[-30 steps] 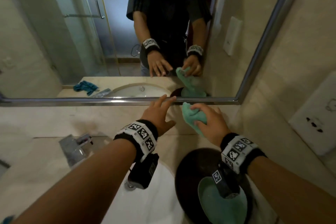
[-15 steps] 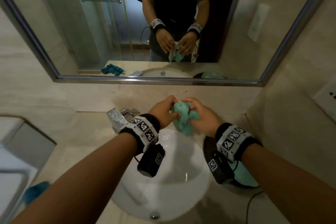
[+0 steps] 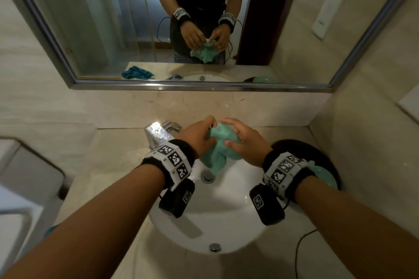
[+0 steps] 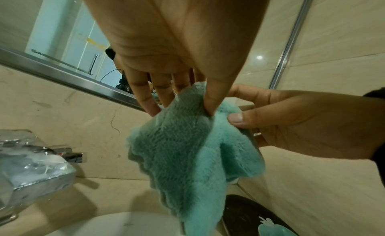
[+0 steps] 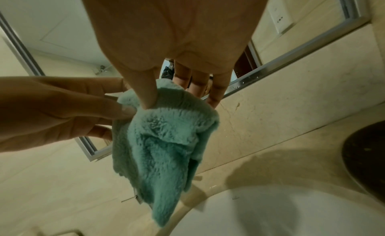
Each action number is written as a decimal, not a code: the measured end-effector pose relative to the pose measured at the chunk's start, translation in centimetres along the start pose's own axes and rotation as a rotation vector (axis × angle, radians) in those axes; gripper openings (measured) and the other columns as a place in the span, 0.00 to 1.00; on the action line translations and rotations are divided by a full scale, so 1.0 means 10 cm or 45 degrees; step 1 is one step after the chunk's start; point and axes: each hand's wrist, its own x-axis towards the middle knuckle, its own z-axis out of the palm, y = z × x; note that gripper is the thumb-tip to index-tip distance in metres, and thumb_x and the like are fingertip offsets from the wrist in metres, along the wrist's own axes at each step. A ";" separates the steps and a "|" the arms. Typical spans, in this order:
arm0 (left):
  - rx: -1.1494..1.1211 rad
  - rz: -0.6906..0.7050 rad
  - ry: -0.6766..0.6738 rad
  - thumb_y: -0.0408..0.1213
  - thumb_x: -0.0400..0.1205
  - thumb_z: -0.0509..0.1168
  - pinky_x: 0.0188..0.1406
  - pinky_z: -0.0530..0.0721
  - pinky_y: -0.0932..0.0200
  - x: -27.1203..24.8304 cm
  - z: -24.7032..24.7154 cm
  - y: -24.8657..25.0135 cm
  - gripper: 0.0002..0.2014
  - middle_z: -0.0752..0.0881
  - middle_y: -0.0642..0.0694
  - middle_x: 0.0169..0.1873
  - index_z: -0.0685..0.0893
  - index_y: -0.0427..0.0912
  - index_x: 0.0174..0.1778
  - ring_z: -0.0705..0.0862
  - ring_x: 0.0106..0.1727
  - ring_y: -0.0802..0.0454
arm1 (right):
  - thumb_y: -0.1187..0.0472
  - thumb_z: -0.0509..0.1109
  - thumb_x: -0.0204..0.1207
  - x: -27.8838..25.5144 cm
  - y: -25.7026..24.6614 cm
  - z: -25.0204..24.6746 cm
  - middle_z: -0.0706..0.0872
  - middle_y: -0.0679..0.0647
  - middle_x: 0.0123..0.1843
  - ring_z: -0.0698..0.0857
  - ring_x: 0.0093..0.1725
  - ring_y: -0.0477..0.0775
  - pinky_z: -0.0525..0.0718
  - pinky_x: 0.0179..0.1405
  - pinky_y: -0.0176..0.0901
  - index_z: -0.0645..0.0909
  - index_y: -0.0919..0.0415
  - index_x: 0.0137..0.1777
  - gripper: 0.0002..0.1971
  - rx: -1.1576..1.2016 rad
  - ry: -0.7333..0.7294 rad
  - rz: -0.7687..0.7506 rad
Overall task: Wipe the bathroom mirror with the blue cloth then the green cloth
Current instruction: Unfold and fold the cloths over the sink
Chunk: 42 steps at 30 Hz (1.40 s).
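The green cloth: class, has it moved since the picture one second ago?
Yes. The green cloth has come away from the mirror's lower edge and now hangs over the sink.

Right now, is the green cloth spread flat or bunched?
Bunched: the green cloth hangs crumpled over the sink, pinched by the left hand and the right hand.

**Left wrist view: green cloth held over basin**

Green cloth [image 4: 187,145], fluffy, hanging, pinched at its top by left hand [image 4: 177,58] and right hand [image 4: 291,117]. Chrome tap [image 4: 35,160] at left. White basin [image 4: 125,224] below. Mirror frame [image 4: 68,79] behind. Dark dish [image 4: 245,213] lower right.
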 end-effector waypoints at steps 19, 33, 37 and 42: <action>0.081 -0.008 0.044 0.41 0.82 0.63 0.39 0.70 0.64 -0.02 0.19 0.14 0.05 0.80 0.49 0.46 0.76 0.44 0.50 0.77 0.45 0.52 | 0.50 0.74 0.67 -0.18 0.15 -0.27 0.81 0.52 0.46 0.78 0.46 0.53 0.77 0.48 0.46 0.75 0.53 0.39 0.11 -0.426 -0.041 -0.231; 0.136 -0.121 0.052 0.43 0.86 0.56 0.50 0.81 0.54 -0.11 0.10 -0.05 0.08 0.81 0.46 0.44 0.75 0.44 0.55 0.80 0.45 0.48 | 0.57 0.69 0.75 -0.14 0.11 -0.35 0.85 0.52 0.41 0.84 0.42 0.54 0.84 0.44 0.50 0.79 0.52 0.45 0.02 -0.406 -0.092 0.052; 0.034 -0.087 -0.026 0.44 0.83 0.62 0.45 0.80 0.57 -0.14 0.15 -0.05 0.09 0.83 0.49 0.46 0.75 0.47 0.56 0.83 0.45 0.49 | 0.54 0.64 0.79 -0.11 0.11 -0.32 0.86 0.54 0.45 0.83 0.45 0.56 0.83 0.46 0.51 0.79 0.51 0.51 0.05 -0.460 0.002 0.050; -0.114 -0.007 -0.142 0.49 0.80 0.66 0.44 0.82 0.58 -0.16 0.24 0.00 0.14 0.86 0.51 0.49 0.76 0.51 0.60 0.83 0.39 0.54 | 0.65 0.61 0.80 -0.07 0.10 -0.30 0.85 0.54 0.46 0.82 0.46 0.55 0.79 0.48 0.44 0.81 0.55 0.51 0.08 -0.214 0.142 0.060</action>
